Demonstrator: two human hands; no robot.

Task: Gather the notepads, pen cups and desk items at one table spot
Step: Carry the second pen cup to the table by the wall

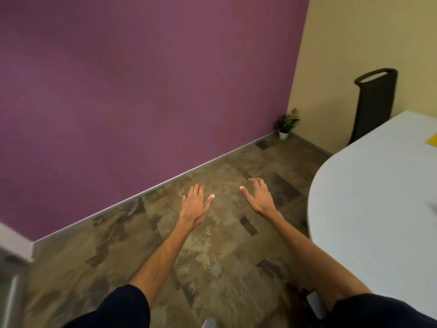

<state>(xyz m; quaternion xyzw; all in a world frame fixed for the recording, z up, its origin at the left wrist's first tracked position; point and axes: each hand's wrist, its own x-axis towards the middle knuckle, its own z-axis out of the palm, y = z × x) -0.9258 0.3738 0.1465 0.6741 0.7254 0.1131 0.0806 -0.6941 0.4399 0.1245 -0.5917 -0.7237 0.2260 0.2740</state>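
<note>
Left hand: the left hand (195,204) hangs over the floor, palm down. Its grip is spread, fingers straight and thumb out, and holds nothing.
Right hand: the right hand (260,197) is just to its right. Its grip is also loose and empty, the fingertips a little bent, and it is clear of the table edge.
Why so held: both bare forearms reach forward with nothing in them. This reads as a person between pickups, facing the wall rather than the work.
Table: the table (369,185) fills the right side, with a smooth, pale, matt top and a rounded near end.
Task thing: a flat yellow pad (432,140) lies on the table at the far right, cut off by the frame. I cannot tell whether it is a notepad or a loose sheet. No pen cups show, and a grey smear nearer on that edge is too blurred to name.
Chair: a dark chair (376,100) with a tall narrow back and a slot at its top stands at the table's far side.
Plant: a small potted plant (286,124) in a white pot sits in the far corner.
Floor: the floor (212,256) is mottled brown and grey, like stone.
Next: the hands would likely have to swing right to reach the table.
</note>
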